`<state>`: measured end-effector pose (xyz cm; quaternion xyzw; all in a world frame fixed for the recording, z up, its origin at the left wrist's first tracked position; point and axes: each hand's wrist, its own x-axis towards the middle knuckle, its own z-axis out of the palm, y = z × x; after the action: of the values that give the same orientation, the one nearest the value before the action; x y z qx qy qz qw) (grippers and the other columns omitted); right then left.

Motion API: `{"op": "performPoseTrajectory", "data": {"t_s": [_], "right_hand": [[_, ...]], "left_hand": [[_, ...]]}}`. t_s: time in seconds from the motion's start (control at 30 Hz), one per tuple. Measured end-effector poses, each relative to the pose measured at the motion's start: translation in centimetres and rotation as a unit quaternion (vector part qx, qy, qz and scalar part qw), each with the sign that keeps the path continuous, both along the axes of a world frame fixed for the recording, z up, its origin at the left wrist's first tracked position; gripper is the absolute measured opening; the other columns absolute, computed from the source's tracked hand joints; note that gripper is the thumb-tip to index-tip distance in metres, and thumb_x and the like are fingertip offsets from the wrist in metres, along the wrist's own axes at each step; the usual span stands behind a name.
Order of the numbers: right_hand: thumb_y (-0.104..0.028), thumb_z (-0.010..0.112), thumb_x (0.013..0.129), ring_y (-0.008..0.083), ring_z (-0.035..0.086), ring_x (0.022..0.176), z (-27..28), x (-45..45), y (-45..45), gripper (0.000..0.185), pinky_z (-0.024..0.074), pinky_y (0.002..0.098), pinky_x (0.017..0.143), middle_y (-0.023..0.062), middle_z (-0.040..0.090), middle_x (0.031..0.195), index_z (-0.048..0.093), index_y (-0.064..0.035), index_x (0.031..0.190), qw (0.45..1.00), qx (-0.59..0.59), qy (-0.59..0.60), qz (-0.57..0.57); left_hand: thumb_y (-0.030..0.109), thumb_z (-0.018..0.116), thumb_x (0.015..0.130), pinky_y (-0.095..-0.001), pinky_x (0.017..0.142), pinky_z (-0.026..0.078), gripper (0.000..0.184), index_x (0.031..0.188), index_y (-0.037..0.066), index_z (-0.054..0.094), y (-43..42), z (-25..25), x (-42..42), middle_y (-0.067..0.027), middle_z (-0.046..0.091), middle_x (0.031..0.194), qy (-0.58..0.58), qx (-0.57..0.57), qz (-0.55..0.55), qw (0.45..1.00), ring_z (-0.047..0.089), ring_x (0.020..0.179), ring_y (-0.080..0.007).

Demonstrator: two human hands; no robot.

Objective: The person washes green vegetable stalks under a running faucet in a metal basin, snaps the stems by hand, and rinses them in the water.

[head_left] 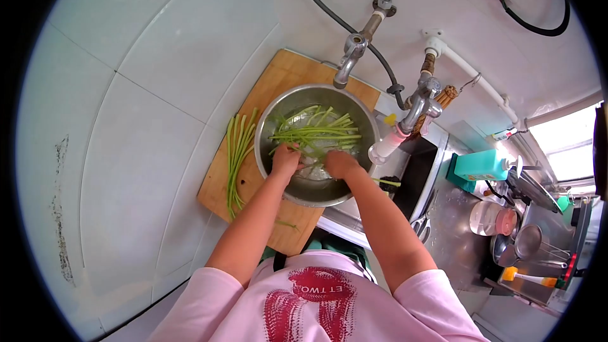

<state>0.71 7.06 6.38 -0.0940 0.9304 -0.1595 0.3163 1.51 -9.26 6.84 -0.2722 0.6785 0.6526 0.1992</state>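
Observation:
A round steel basin (pixel 269 104) holds water and a bundle of thin green stalks (pixel 316 133), much like celery. Inside its near left part, my left hand (pixel 286 159) has its fingers curled around some stalks at the water. My right hand (pixel 342 164) is bent down into the near right part, closed on the stalks there, its fingertips partly hidden. Between the two hands, bits of stalk and leaf show in the water. More green stalks (pixel 238 152) lie on the wooden board (pixel 218 174), left of the basin.
Above the basin hangs a metal tap (pixel 351 57); a second tap (pixel 421 111) with a pink-and-clear nozzle is over the sink (pixel 418 168) at right. Scissors (pixel 422 225), a teal bottle (pixel 478 164) and strainers (pixel 527 240) lie farther right. A tiled wall (pixel 142 120) borders the left.

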Motion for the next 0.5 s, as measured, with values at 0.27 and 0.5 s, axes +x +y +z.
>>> {"op": "performPoseTrajectory", "data": {"t_s": [0.27,0.5], "right_hand": [[-0.015,0.044,0.081,0.0331,0.054,0.104,3.7,-1.3,-0.1,0.032,0.0433,0.0414,0.087,0.0202,0.055,0.112,0.057,-0.0019,0.108,0.993,0.054,-0.013,-0.103],[-0.020,0.046,0.078,0.0358,0.053,0.102,4.0,-0.2,0.2,0.034,0.0407,0.0391,0.089,0.0243,0.055,0.108,0.058,0.0015,0.102,0.995,0.043,-0.044,-0.073]], "left_hand": [[-0.001,0.058,0.071,-0.0300,0.064,0.047,0.044,0.112,0.002,0.041,-0.5,-2.8,0.7,-0.0128,0.053,0.102,0.114,-0.102,0.048,0.987,0.055,0.083,-0.0189],[0.002,0.059,0.065,-0.0394,0.090,0.035,0.051,0.113,0.000,0.041,0.9,1.6,2.1,-0.0184,0.048,0.113,0.228,-0.304,0.009,0.925,0.043,0.110,-0.0330]]}}
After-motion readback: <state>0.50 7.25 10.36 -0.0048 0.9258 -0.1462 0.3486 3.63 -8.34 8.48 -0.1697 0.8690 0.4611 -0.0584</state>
